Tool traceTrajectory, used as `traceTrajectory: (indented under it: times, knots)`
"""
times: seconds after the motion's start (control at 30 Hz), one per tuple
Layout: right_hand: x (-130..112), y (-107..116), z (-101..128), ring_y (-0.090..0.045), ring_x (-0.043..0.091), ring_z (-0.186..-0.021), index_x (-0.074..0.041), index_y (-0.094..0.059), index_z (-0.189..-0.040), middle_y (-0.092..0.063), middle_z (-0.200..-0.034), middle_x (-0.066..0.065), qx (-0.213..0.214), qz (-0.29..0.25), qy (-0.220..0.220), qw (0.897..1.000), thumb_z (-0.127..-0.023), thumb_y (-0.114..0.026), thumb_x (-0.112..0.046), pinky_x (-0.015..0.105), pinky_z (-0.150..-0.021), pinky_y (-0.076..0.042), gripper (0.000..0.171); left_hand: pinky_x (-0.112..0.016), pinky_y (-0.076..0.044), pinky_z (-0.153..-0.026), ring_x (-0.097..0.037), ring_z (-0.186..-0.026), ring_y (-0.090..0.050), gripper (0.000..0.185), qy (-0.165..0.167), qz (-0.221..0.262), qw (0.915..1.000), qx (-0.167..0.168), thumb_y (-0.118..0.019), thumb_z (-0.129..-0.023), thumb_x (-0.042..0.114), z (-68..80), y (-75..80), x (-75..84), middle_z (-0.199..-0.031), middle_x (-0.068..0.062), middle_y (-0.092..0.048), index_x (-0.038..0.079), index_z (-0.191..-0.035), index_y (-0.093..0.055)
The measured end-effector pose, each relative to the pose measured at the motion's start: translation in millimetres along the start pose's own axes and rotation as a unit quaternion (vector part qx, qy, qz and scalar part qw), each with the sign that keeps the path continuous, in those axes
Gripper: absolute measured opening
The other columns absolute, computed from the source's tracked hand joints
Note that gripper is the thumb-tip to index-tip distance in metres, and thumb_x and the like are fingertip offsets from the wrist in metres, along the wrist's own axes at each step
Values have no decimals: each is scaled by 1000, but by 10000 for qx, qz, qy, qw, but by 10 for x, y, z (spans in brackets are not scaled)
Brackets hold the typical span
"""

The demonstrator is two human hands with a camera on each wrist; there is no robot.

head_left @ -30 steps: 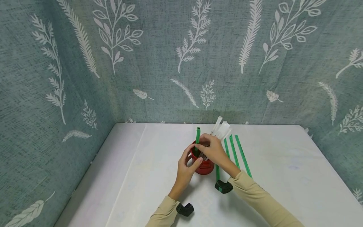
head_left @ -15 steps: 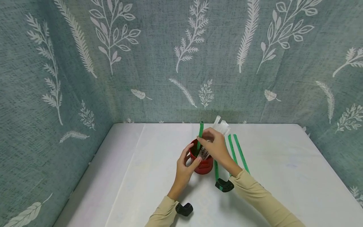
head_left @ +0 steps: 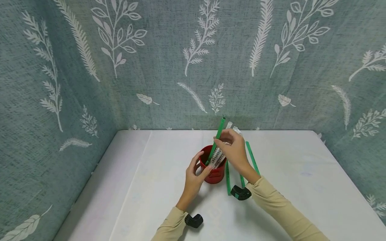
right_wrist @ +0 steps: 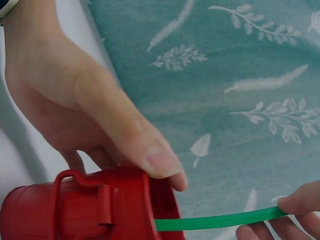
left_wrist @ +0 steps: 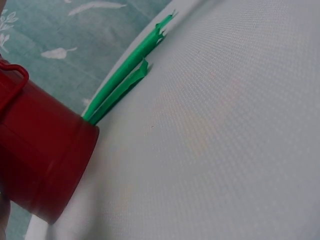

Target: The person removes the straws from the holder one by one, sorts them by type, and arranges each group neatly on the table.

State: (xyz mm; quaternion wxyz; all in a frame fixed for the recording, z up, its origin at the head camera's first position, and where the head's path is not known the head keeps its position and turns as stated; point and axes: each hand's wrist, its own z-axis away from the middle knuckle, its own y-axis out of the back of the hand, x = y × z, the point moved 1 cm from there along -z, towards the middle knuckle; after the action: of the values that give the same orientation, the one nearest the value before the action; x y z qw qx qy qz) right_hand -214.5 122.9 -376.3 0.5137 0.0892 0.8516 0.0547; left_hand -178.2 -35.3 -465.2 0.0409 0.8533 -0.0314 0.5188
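**Mia:** What do you see from the head camera?

**Ben:** A red cup [head_left: 214,169] stands on the white table [head_left: 301,187]; the left hand [head_left: 194,174] wraps its thumb and fingers round the cup's left side and holds it; the right hand [head_left: 233,150] is just above the cup and pinches a green straw [head_left: 217,137] between thumb and fingertips; the straw leans to the right, its low end is inside the cup and its top end pokes up past the hand.

**Mia:** Is anything else in the cup?

**Ben:** Yes; some clear wrapped straws [head_left: 217,156] with small print lean in it too; more green straws [head_left: 252,157] lie flat on the table just right of the cup, partly under the right arm.

**Mia:** And from the left wrist?

**Ben:** The cup [left_wrist: 40,160] fills the left side, very close; two green straws [left_wrist: 127,82] lie on the table [left_wrist: 225,150] behind it; I can only see a tiny bit of the hand at the bottom corner, so I cannot tell its grip from here.

**Mia:** And from the right wrist?

**Ben:** The left hand [right_wrist: 70,100] holds the cup [right_wrist: 95,207], with its thumb pressed on the rim; the green straw [right_wrist: 220,220] comes out of the cup's mouth; the right hand's fingertips [right_wrist: 300,205] pinch its far end; the leafy blue cloth [right_wrist: 240,75] hangs behind.
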Motion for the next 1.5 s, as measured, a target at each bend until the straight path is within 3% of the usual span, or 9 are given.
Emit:
traceTrajectory:
  times: [0.33, 0.47, 0.57, 0.8, 1.1, 1.5]
  knots:
    - [-154, 127, -58, -64, 26, -88, 4, -60, -105, -66, -96, 18, 220, -321, 43, 9992, -87, -67, -6, 30, -71, -55, 21, -52, -37, -101, -28, -129, -40, 56, 117, 95, 9999, 20, -64, -88, 3, -2, -1, -2, -142, -15, -44, -1, -139, -41]
    - [-405, 167, -33, -63, 35, -89, 8, -58, -105, -64, -97, 24, 221, -398, 75, 9989, -87, -64, 3, 37, -71, -56, 21, -52, -36, -102, -27, -130, -39, 56, 152, 149, 9998, 12, -63, -88, 4, 3, -7, 16, -142, -14, -43, 0, -139, -42]
    - [-550, 201, -20, -63, 33, -89, 11, -56, -105, -63, -98, 25, 220, -394, 128, 9989, -87, -63, 6, 39, -73, -56, 21, -52, -35, -102, -26, -130, -39, 55, 143, 161, 9998, 15, -63, -89, 3, 3, -10, 27, -141, -13, -44, 0, -139, -42]
    - [-400, 305, -90, -64, 19, -85, 9, -57, -105, -63, -96, 22, 411, -613, 316, 9968, -86, -65, 3, 35, -70, -56, 22, -52, -35, -102, -26, -130, -40, 55, 157, 163, 9997, 39, -63, -88, 3, 1, -8, 35, -141, -13, -44, 0, -139, -42]
    - [-447, 458, -94, -63, 21, -83, 9, -56, -104, -61, -94, 18, 623, -689, 412, 9948, -86, -65, 1, 35, -68, -56, 21, -55, -34, -101, -32, -130, -39, 56, 153, 238, 9996, 2, -62, -88, 0, 1, -5, 22, -141, -19, -43, -3, -139, -40]
    - [-483, 686, -81, -64, 17, -78, 9, -57, -107, -63, -89, 6, 848, -699, 179, 9938, -86, -66, 1, 30, -64, -56, 25, -57, -34, -101, -34, -129, -39, 56, 78, 263, 9996, 46, -63, -86, -3, -3, -16, 17, -140, -20, -44, -3, -138, -41]
